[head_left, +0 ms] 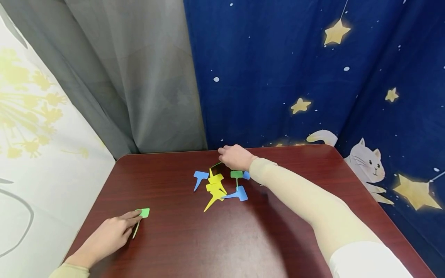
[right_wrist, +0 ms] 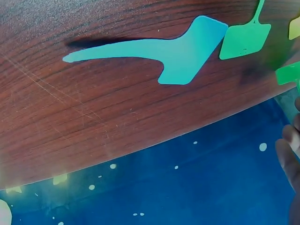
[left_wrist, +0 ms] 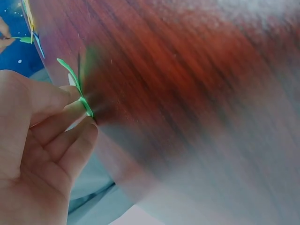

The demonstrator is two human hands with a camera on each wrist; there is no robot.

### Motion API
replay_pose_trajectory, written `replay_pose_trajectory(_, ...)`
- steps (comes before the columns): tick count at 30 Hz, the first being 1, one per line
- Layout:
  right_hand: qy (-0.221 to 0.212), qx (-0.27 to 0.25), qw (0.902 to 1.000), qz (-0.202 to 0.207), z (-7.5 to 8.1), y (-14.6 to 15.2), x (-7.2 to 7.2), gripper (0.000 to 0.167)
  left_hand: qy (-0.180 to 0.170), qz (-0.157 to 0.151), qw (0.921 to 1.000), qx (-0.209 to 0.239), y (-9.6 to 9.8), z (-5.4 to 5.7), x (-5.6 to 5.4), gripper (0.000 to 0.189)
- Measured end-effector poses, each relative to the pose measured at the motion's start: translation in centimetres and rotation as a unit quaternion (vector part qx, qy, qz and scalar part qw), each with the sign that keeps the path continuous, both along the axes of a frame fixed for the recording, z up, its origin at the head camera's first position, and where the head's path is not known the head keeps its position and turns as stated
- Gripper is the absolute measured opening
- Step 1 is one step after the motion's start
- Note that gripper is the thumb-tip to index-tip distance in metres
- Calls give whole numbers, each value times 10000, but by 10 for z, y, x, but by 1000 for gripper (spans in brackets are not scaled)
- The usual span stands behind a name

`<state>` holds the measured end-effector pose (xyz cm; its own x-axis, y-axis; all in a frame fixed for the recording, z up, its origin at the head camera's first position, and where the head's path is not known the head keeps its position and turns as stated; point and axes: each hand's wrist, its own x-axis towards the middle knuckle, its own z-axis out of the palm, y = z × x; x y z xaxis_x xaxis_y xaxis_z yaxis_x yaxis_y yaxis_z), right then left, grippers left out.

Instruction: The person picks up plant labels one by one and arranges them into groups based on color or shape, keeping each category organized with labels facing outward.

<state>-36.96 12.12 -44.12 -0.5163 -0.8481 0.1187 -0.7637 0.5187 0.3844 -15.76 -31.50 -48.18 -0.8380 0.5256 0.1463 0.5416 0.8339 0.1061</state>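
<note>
Near the table's left side, my left hand [head_left: 112, 231] has its fingertips on a light green T-shaped plant label [head_left: 144, 212]. The left wrist view shows thumb and fingers pinching that label [left_wrist: 82, 99] close to the tabletop. My right hand [head_left: 238, 156] is at the far edge of the table and pinches a green plant label [head_left: 216, 165], mostly hidden by the hand in the head view. Several yellow plant labels [head_left: 215, 188] lie heaped just nearer than the right hand. A blue label [head_left: 200, 176] lies left of them; another blue label [head_left: 240, 193] and a dark green one [head_left: 236, 174] lie right.
A further blue label [head_left: 246, 175] shows partly behind the right sleeve [head_left: 295, 193]. In the right wrist view, a blue label [right_wrist: 183, 51] lies beside a green label [right_wrist: 245, 41]. Behind the dark red table [head_left: 180, 247] hang grey [head_left: 156, 77] and starry blue [head_left: 260, 77] curtains.
</note>
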Motion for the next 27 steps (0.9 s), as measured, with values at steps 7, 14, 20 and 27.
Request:
replay_pose_trajectory(7,-69,-557,9984,84,4,-4,4,19,-185,131,9997,83,0,2,-1,35)
replay_pose_trajectory(14,-394,-946,9947,43,9,-9,10,11,-28,38,9999,124,-2,2,-6,38)
replay_pose_trajectory(20,-806,-1339,9877,-22,13,-14,17,14,-28,15,10000,90,-2,4,-8,40)
replay_pose_trajectory(27,-1609,-2055,9650,-237,17,-25,33,23,-65,26,10000,25,-1,7,-7,41)
